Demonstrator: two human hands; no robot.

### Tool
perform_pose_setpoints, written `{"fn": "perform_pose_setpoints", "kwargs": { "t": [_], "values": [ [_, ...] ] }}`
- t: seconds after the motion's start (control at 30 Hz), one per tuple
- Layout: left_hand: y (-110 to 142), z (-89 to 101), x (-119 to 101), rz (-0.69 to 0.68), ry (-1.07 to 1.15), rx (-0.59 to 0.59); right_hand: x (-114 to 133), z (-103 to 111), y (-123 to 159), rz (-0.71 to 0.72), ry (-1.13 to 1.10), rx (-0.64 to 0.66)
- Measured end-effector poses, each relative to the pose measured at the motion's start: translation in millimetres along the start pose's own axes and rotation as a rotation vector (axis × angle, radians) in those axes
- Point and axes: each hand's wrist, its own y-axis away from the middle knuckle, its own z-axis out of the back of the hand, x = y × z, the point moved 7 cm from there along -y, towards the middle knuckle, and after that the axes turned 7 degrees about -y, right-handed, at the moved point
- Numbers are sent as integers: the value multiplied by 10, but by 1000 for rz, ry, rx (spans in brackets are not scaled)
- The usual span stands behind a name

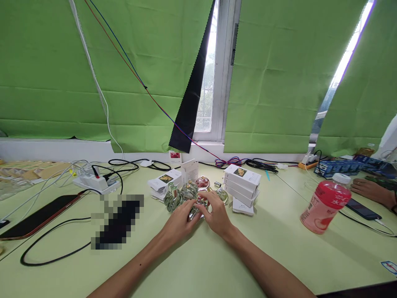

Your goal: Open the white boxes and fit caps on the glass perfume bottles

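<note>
Near the middle of the table, my left hand (182,216) and my right hand (218,212) meet around a small round glass perfume bottle (199,201) with a shiny metal neck. Both hands have their fingers curled in on it, and they hide most of its body. Just beyond my fingers stands a cluster of similar round glass bottles (190,191), some with gold-coloured nozzles. One with a reddish tint (202,182) sits at the back. A silver cap (218,184) lies to the right of the group, and shiny metal caps (173,190) show at its left.
White boxes are stacked right (242,182) and left (166,179) of the bottles. A pink drink bottle (325,203) stands right, near another person's hand (372,192) and a phone (362,209). Left lie a tablet-like device (40,215), a power strip (96,182) and cables.
</note>
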Motion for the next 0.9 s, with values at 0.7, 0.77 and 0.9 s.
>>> {"fn": "perform_pose_setpoints", "kwargs": {
  "t": [0.7, 0.77, 0.9],
  "values": [
    [-5, -5, -9, -2, -5, 20, 19, -8, -3, 0, 9, -5],
    [-7, 5, -20, -7, -6, 12, 26, -5, -5, -2, 6, -7],
    [-9, -2, -6, -4, -5, 12, 2, -14, 3, -19, 11, 4]
  ]
}}
